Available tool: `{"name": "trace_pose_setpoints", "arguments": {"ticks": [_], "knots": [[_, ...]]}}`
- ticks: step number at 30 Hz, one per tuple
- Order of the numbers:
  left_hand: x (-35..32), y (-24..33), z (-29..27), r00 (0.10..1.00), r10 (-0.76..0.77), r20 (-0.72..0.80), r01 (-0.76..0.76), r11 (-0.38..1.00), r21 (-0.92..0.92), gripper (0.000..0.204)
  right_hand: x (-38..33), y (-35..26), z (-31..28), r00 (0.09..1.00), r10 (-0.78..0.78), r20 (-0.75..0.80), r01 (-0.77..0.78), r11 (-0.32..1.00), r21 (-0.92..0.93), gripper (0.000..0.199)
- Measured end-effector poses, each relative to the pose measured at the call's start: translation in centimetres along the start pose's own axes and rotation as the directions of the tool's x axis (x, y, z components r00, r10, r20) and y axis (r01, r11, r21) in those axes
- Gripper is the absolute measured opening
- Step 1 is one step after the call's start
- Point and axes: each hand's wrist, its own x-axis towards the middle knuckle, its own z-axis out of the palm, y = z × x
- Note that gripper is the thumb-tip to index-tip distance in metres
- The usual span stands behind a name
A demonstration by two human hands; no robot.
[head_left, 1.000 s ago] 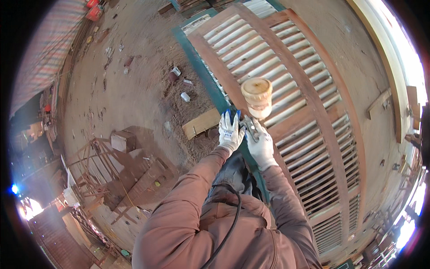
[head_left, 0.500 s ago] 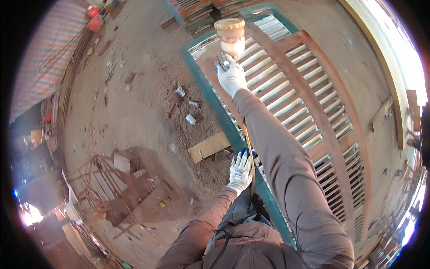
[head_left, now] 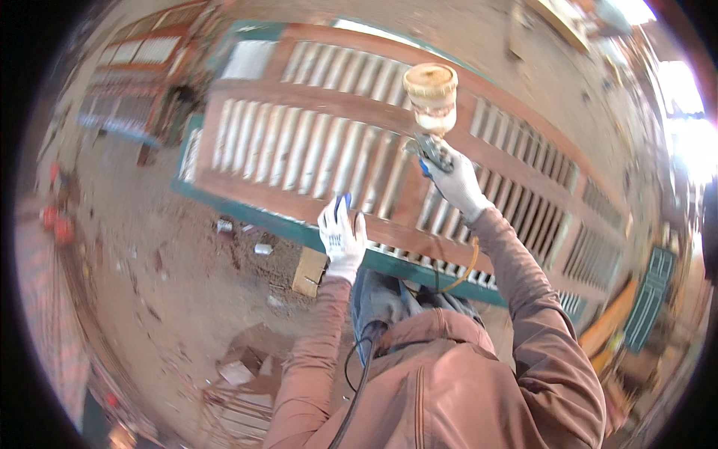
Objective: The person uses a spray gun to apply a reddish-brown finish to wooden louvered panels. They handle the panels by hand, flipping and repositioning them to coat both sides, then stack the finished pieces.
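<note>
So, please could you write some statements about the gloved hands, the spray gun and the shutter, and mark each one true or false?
1. The right hand holds the spray gun. True.
2. The cup hangs underneath the spray gun. False: the cup sits on top of it.
3. The left hand grips a second tool. False: the left hand has its fingers apart and shows no tool.
4. Both hands wear white gloves with some blue on them. True.
5. The brown slatted shutter stands upright against a wall. False: it lies flat, with a green frame showing beneath its edge.
</note>
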Motion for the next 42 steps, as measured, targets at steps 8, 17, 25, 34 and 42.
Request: {"name": "trace_pose_setpoints", "arguments": {"ticks": [8,17,25,34,42], "knots": [[2.0,13.7,12.1,0.8,0.372,0.47,-0.21,0.908,-0.362,0.05,-22.3,9.9,-15.7,0.852,0.386,-0.355,-0.264,0.901,0.345,0.044],[-1.3,23.9,21.2,0.882,-0.268,0.388,0.368,0.906,-0.21,0.104,-40.0,16.2,-22.3,0.477,0.495,-0.726,-0.259,0.869,0.422,0.04],[3.0,19.4,25.4,0.616,-0.325,0.717,0.67,0.694,-0.261,0.087,-49.6,18.0,-18.1,0.282,0.575,-0.768,-0.238,0.817,0.525,0.051],[2.3,22.8,24.5,0.573,-0.464,0.675,0.729,0.666,-0.161,0.119,-53.0,17.1,-16.6,0.096,0.663,-0.743,-0.153,0.747,0.647,0.049],[2.2,19.8,23.9,0.592,-0.325,0.737,0.622,0.766,-0.161,0.082,-50.1,15.3,-19.1,0.067,0.719,-0.692,-0.13,0.694,0.708,0.048]]}}
